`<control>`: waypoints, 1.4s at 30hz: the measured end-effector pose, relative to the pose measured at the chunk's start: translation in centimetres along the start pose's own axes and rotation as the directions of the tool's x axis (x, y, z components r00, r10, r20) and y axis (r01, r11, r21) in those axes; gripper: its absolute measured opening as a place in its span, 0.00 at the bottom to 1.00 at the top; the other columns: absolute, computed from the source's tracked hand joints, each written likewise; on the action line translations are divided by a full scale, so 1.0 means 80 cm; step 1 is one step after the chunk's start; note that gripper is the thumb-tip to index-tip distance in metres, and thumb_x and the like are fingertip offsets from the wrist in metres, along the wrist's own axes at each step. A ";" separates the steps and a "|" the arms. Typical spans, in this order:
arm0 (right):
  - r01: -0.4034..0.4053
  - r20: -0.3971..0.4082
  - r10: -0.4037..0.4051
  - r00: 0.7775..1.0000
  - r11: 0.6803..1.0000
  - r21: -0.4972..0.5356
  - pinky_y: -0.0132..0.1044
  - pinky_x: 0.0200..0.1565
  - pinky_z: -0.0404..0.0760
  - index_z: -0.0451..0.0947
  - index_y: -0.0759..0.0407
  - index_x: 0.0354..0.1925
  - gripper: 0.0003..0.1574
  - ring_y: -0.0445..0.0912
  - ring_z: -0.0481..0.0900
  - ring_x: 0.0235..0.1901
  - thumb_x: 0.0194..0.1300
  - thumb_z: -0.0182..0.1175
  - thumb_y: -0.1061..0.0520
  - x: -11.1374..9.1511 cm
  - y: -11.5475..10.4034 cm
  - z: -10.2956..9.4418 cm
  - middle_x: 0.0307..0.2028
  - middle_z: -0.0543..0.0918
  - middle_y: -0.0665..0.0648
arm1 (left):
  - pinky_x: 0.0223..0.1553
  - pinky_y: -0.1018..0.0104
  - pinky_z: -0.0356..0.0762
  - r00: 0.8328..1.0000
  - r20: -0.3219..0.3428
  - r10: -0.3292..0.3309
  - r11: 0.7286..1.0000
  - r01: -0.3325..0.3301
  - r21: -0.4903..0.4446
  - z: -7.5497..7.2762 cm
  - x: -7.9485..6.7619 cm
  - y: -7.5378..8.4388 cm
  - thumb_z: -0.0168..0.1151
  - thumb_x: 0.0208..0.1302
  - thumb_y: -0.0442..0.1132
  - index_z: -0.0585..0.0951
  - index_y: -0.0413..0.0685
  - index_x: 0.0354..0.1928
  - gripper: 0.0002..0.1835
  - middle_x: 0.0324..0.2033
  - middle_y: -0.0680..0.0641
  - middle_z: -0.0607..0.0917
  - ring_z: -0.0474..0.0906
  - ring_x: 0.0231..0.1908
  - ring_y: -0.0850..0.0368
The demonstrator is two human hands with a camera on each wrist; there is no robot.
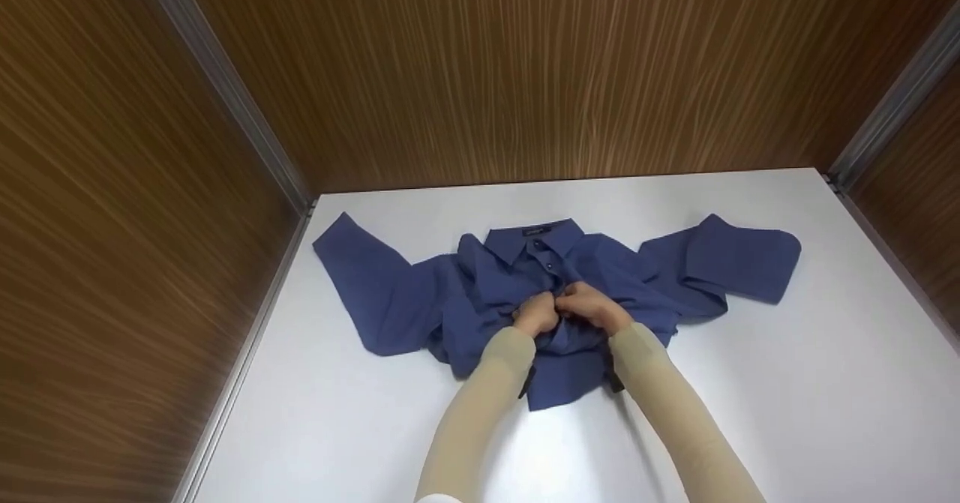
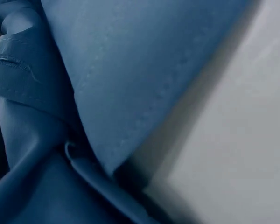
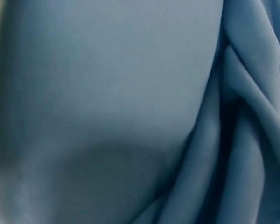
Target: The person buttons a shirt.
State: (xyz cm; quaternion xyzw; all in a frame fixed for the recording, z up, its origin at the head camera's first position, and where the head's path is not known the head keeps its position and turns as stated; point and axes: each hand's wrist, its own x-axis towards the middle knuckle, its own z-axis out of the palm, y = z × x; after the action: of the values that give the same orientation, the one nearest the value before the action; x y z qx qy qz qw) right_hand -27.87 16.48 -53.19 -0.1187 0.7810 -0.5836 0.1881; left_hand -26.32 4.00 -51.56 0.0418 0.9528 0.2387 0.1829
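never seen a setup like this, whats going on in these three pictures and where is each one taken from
There is no machine here, just a person's two bare hands. The wide picture comes from a camera worn on the head, looking forward and down. The two close-ups come from cameras worn on the left and right wrists, so they show mostly blue cloth; the left one also catches a buttonhole.

On the white table lies a dark blue shirt, its collar away from the person and its sleeves spread sideways. The left hand and right hand meet at its front, both pinching the fabric. Exactly what sits between the fingertips is hidden.
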 end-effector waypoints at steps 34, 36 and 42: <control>-0.003 -0.127 0.003 0.992 1.000 -0.004 0.30 0.20 0.60 0.61 0.57 0.14 0.15 0.40 0.61 0.15 0.51 0.50 0.69 -0.006 0.006 0.014 0.15 0.62 0.49 | 0.25 0.67 0.72 0.959 0.040 0.279 0.732 -0.186 -0.656 0.105 0.166 -0.116 0.46 0.52 0.26 0.57 0.50 0.10 0.19 0.12 0.52 0.57 0.64 0.14 0.57; 0.002 -0.132 -0.003 0.991 1.000 -0.006 0.30 0.21 0.61 0.62 0.58 0.15 0.14 0.41 0.62 0.16 0.50 0.49 0.70 -0.007 0.007 0.014 0.15 0.63 0.49 | 0.24 0.68 0.72 0.954 0.024 0.298 0.707 -0.204 -0.678 0.106 0.165 -0.117 0.45 0.50 0.25 0.57 0.50 0.09 0.18 0.11 0.52 0.56 0.63 0.13 0.57; 0.016 -0.123 -0.025 0.992 0.997 -0.069 0.31 0.22 0.61 0.63 0.59 0.17 0.11 0.41 0.61 0.17 0.51 0.49 0.70 -0.009 0.008 0.014 0.16 0.63 0.50 | 0.30 0.65 0.73 0.978 0.054 0.202 0.756 -0.121 -0.643 0.104 0.160 -0.111 0.46 0.54 0.27 0.60 0.45 0.12 0.16 0.14 0.49 0.60 0.67 0.17 0.54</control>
State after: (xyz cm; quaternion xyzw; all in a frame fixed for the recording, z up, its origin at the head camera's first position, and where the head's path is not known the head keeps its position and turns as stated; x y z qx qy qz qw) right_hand -26.69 16.02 -53.97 -0.0965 0.8094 -0.5647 0.1291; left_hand -35.04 1.97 -66.77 0.0735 0.7956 0.5590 0.2216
